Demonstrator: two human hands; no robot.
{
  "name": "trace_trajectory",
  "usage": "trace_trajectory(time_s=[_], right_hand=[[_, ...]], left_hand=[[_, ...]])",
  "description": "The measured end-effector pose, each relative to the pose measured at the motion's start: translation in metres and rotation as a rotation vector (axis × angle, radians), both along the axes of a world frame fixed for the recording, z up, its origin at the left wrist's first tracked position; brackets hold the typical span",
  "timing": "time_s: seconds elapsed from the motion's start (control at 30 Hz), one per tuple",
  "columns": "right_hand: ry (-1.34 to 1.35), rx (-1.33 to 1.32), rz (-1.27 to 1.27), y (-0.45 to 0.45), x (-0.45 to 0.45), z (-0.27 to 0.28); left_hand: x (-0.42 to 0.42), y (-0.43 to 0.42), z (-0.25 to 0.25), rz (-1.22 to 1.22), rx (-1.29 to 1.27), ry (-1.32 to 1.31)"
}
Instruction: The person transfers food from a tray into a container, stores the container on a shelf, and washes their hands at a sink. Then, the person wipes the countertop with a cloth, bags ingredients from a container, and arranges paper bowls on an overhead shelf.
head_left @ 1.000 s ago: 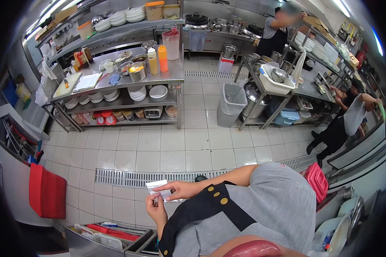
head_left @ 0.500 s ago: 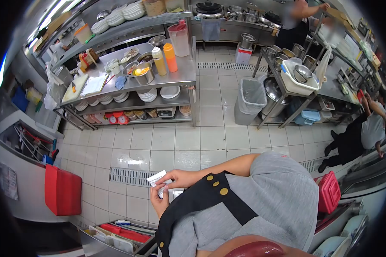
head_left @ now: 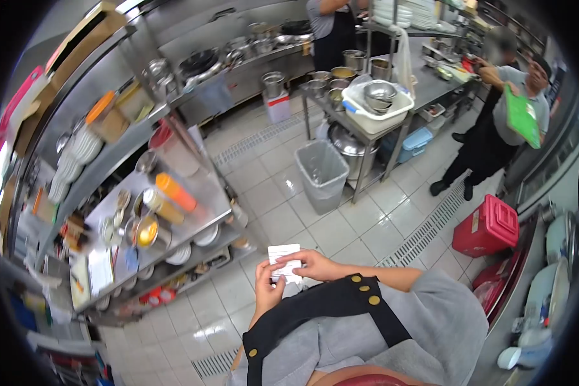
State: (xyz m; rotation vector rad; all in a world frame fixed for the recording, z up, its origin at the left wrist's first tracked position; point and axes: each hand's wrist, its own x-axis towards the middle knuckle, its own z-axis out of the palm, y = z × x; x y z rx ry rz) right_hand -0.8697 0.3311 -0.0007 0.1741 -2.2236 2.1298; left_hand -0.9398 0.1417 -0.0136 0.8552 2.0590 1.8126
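Note:
A small white printed slip of paper [head_left: 284,262] is held in front of my chest, above the tiled floor. My left hand [head_left: 268,285] grips its left and lower edge, thumb and fingers pressed on it. From the right, my right hand [head_left: 315,264] is closed on the slip's right side, with fingers lying across its face. Part of the print is covered by the fingers and too small to read.
A steel worktable [head_left: 202,215] with bottles and bowls stands left. Ahead are a grey bin [head_left: 321,177] and a white tub [head_left: 373,119]. At right, a person [head_left: 518,122] holds a green board [head_left: 522,117] near a red container [head_left: 487,225]. Other people stand farther back.
The view has swung right and tilted, bringing the red container and the person with the green board further into view. Both hands still hold the slip.

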Motion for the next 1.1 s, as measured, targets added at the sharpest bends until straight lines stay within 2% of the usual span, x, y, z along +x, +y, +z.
trace_trajectory(time_s=[0.07,0.2,0.23,0.3,0.4,0.53,0.63,0.8,0.87,1.03,1.07,1.1], right_hand=[[-0.038,-0.019,-0.191,0.017,-0.002,-0.008],[-0.100,-0.376,-0.522,0.038,-0.012,-0.005],[-0.077,-0.382,-0.556,0.041,-0.016,-0.002],[-0.124,-0.411,-0.808,0.043,-0.026,0.005],[-0.083,-0.498,-1.037,0.035,-0.048,0.006],[0.020,-0.585,-1.238,0.018,-0.072,0.011],[0.057,-0.536,-1.389,0.010,-0.068,0.019],[0.117,-0.414,-1.675,-0.017,-0.039,0.033],[0.121,-0.481,-1.707,-0.039,-0.021,0.031],[0.203,-0.488,-1.883,-0.114,0.036,0.029],[0.200,-0.472,-1.925,-0.132,0.050,0.025],[0.196,-0.493,-1.946,-0.152,0.063,0.022]], left_hand=[[-0.030,0.026,0.005,-0.128,0.003,-0.085],[-0.096,0.071,0.006,-0.371,0.032,-0.019],[-0.113,0.081,0.005,-0.428,0.023,-0.019],[-0.149,0.097,0.003,-0.541,0.007,-0.037],[-0.203,0.113,0.014,-0.730,-0.025,-0.001],[-0.265,0.137,0.014,-0.837,-0.108,0.083],[-0.288,0.158,0.005,-0.841,-0.127,0.053],[-0.263,0.185,-0.007,-0.926,-0.079,-0.039],[-0.236,0.185,-0.007,-0.989,-0.084,-0.087],[-0.148,0.152,0.005,-1.324,-0.053,-0.154],[-0.133,0.141,0.009,-1.331,-0.052,-0.156],[-0.117,0.128,0.013,-1.407,-0.078,-0.074]])
